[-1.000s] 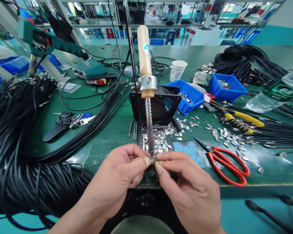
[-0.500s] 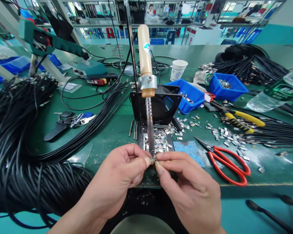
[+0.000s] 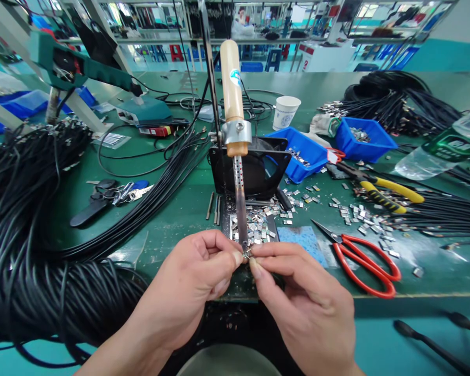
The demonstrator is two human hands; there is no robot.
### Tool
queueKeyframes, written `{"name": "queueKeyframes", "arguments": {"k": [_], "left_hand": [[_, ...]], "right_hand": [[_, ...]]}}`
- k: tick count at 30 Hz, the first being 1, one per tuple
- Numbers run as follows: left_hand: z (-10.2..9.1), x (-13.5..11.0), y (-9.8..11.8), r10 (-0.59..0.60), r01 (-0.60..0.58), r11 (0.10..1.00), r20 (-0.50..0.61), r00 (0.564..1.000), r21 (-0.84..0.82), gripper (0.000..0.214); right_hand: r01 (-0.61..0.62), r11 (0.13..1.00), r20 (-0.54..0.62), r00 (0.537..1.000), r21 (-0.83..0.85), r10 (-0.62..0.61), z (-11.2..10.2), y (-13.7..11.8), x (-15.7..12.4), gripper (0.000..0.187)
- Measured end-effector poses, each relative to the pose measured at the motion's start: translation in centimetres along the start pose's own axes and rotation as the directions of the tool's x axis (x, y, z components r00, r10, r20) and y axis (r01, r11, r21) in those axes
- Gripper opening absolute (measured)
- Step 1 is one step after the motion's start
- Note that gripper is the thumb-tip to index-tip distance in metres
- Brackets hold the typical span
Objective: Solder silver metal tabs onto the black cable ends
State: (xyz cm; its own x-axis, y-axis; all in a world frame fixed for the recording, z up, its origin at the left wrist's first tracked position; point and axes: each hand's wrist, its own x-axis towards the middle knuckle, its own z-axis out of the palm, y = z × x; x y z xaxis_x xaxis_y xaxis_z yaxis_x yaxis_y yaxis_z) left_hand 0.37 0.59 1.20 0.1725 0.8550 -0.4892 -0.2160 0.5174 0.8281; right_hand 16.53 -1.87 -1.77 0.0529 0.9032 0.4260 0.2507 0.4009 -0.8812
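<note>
A soldering iron [image 3: 241, 203] with a wooden handle hangs tip down in a metal clamp. Right at its tip, a small silvery metal connector [image 3: 248, 254] sits between my fingertips. My right hand [image 3: 309, 297] pinches this connector between thumb and index finger. From the other side, my left hand [image 3: 203, 282] is closed in a pinch, its thumb tip close against the connector; what it holds is too small to tell. Many small flat metal connectors [image 3: 260, 227] lie loose on a plate just behind the tip.
Behind the iron stands a black fan [image 3: 215, 175]. Red-handled scissors [image 3: 360, 261], yellow-handled pliers [image 3: 399, 190] and a blue sponge [image 3: 301, 241] lie to the right. Blue bins [image 3: 317, 162], a paper cup [image 3: 286, 112] and a bottle [image 3: 450, 143] stand beyond. Black cables [image 3: 35, 250] and keys [image 3: 109, 193] are left.
Almost nothing differs. Both hands stay at the iron's tip, with at most a tiny shift of the fingertips; the view has moved very slightly.
</note>
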Motion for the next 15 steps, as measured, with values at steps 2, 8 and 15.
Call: {"name": "queueKeyframes", "arguments": {"k": [2,8,15], "left_hand": [[0.0,-0.03,0.02,0.0,0.0,1.0,-0.001,1.0,0.005,0.024],[0.13,-0.1,0.21,-0.007,0.007,1.0,-0.01,1.0,0.002,0.024],[0.06,0.0,-0.14,-0.006,0.006,1.0,-0.007,1.0,-0.008,0.023]], "right_hand": [[-0.007,1.0,0.001,1.0,0.001,0.007,0.02,-0.01,-0.04,0.02],[-0.013,1.0,0.005,1.0,0.015,0.013,0.11,0.22,-0.06,0.021],[-0.008,1.0,0.01,1.0,0.014,0.008,0.01,0.23,-0.08,0.021]]}}
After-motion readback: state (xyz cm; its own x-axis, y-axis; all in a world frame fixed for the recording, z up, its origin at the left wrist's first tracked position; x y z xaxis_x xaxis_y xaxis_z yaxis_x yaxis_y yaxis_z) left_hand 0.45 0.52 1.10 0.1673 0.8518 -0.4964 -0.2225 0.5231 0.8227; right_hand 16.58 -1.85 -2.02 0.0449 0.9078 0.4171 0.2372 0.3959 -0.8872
